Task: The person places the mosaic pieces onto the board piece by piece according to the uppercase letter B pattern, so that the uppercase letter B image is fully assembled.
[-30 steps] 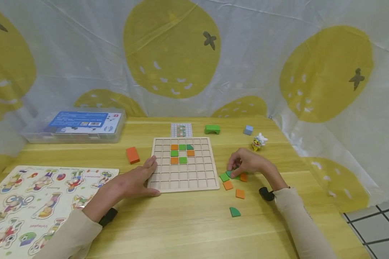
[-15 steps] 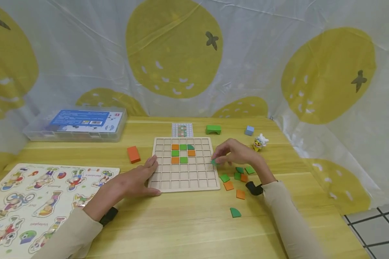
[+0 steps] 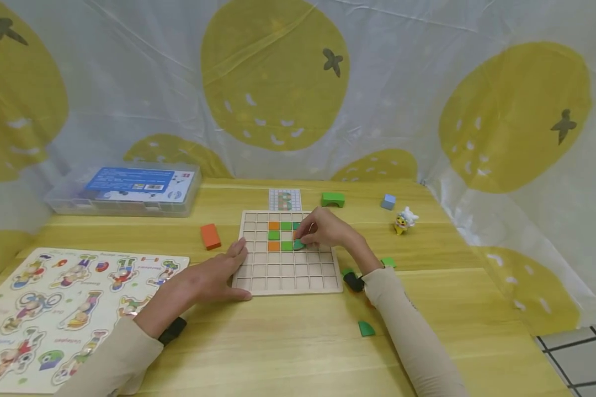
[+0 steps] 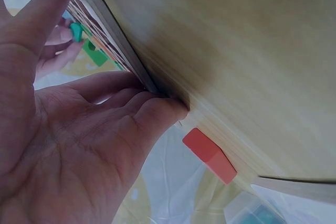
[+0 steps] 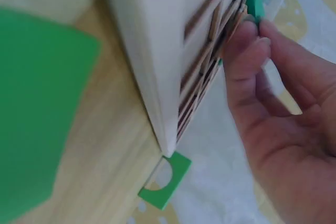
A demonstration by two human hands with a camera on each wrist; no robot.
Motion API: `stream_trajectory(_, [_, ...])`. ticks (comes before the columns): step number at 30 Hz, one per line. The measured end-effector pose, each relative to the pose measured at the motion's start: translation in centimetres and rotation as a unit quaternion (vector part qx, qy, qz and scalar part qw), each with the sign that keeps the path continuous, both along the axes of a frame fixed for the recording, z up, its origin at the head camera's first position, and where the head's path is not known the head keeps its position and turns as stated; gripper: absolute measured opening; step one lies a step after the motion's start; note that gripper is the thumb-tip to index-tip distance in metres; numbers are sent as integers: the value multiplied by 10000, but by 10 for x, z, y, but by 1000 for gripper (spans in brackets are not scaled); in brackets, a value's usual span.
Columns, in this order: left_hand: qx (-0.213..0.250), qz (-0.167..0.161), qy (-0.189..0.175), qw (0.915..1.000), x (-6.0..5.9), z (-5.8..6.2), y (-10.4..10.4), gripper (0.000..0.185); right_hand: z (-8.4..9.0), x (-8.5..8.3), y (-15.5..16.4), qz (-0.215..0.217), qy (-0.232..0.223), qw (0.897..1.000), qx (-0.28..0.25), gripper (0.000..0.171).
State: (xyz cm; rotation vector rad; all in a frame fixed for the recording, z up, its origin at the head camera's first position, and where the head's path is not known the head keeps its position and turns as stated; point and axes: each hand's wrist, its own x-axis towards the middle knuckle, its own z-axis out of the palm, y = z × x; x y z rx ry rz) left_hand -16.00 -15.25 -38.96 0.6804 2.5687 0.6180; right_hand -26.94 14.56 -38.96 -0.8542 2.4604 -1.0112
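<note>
Since the earlier frames the right hand (image 3: 323, 229) has come off the pile of loose tiles on the right and moved over the wooden grid board (image 3: 288, 278), carrying a green tile (image 3: 299, 244) with it. Left hand hasn't budged at all.

Nearest the camera, there's a green quarter-round tile (image 3: 366, 329) lying alone on the tabletop (image 3: 288, 342), well apart from the board. Over on the left sits a cartoon peg puzzle (image 3: 54, 309), flat on the tabletop.

Left hand (image 3: 213, 275) is open, fingers straight, resting against the board's near left corner. The left wrist view shows the fingertips (image 4: 163, 111) right up against the board's edge.

A bit further, a couple of loose green tiles (image 3: 388, 262) peek out from beside the right forearm, just off the board's right side.

Then the right hand is up on the board, fingertips pinching that green tile and holding it down at a cell just right of the lower green square, so it's touching or almost touching the board. The right wrist view shows it pinched between thumb and fingertips (image 5: 247, 30) at the grid. Orange and green squares (image 3: 280, 235) are already sitting in the top rows.

Left of the board is an orange block (image 3: 210, 236). At the back are a pattern card (image 3: 285, 199), a green arch block (image 3: 333, 199), a blue cube (image 3: 388, 202), a little duck figurine (image 3: 404, 220), and a clear plastic box (image 3: 124, 190) far left.
</note>
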Motion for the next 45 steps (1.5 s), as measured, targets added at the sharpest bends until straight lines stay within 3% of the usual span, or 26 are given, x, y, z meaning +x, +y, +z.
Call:
stream_trajectory(20, [-59,39,-15,10000,-2,0,-1,110,0,2,-5,-353,520,9970,457,8])
stream_trajectory(28, [-23,60,-26,10000,-2,0,-2,111,1,1,-4,470,479,9974,274,18])
stream_trajectory(39, [-40,4,8,10000,0,0,-2,110,7,3,10,567,550,9965,277,12])
stream_trajectory(45, [-29,-17,40,10000,0,-1,-2,108,7,4,44,632,81,9979,-97,11])
